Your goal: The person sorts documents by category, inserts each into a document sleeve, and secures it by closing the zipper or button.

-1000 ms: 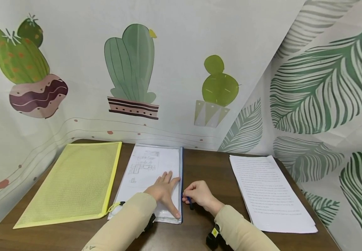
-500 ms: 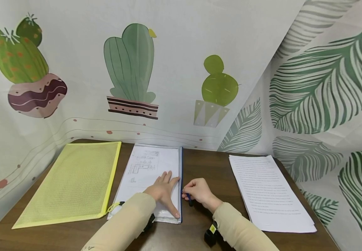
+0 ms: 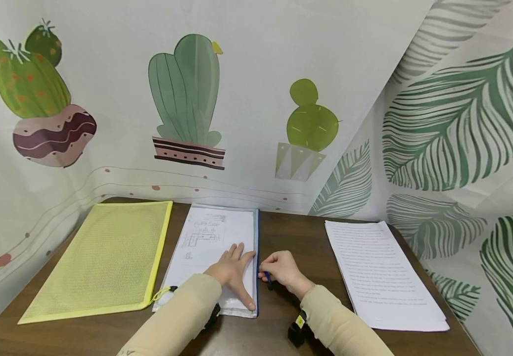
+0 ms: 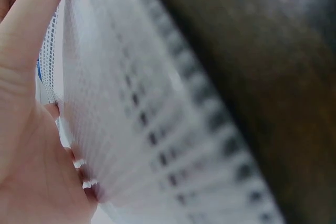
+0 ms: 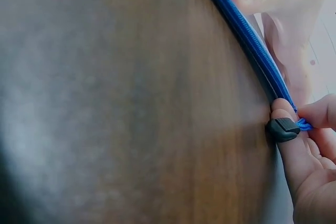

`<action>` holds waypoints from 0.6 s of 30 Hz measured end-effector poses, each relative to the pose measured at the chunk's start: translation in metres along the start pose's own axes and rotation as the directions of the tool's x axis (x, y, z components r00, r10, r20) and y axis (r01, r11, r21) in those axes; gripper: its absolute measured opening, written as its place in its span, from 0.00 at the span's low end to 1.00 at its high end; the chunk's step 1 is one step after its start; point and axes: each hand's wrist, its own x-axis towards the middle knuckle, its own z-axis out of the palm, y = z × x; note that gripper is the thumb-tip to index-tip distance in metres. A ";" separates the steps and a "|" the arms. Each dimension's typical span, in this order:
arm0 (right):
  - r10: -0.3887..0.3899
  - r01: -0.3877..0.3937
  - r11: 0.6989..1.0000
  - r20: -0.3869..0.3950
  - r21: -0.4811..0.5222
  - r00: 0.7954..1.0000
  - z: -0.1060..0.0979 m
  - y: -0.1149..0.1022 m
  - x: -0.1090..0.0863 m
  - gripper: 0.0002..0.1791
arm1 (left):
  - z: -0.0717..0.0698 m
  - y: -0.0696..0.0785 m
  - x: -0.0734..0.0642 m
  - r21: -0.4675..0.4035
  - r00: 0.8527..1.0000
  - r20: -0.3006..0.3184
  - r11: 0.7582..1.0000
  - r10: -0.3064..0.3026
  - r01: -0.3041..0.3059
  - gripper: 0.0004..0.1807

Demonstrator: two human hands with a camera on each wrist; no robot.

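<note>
A clear mesh zipper pouch [image 3: 238, 311] with white printed sheets [image 3: 207, 230] inside lies on the table, its blue zipper [image 3: 258, 232] running along the right side. My left hand [image 3: 231, 274] rests on the pouch with fingers and thumb spread, the thumb near the lower right corner. At the zipper edge my right hand [image 3: 284, 271] pinches the blue cord [image 5: 303, 125] of the zipper pull. The cord's black end piece [image 5: 283, 129] sticks out past the fingers. In the left wrist view the pouch's lower edge bulges up beside the left palm [image 4: 39, 166].
A yellow mesh zipper pouch [image 3: 100, 257] lies on the left of the brown table [image 3: 292, 232], its yellow cord pull near the left sleeve. Over on the right is a stack of printed paper [image 3: 385, 277]. A patterned curtain [image 3: 256, 99] hangs close behind the table.
My right hand has slid slightly away from me along the zipper edge, still pinching the pull cord. The left hand stays put on the pouch.
</note>
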 end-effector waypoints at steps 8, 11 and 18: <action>0.008 -0.009 0.999 -0.019 -0.037 1.000 -0.001 -0.003 0.003 0.08 | -0.001 0.000 0.000 -0.001 1.000 0.006 1.000 0.000 0.000 0.75; 0.005 -0.007 0.999 -0.030 -0.044 1.000 -0.002 0.008 0.012 0.08 | -0.002 -0.001 0.000 0.003 1.000 0.004 1.000 0.006 -0.006 0.75; 0.016 -0.017 1.000 -0.052 -0.024 0.999 -0.004 0.028 0.026 0.06 | 0.000 -0.001 -0.001 0.013 1.000 0.005 1.000 0.012 -0.012 0.75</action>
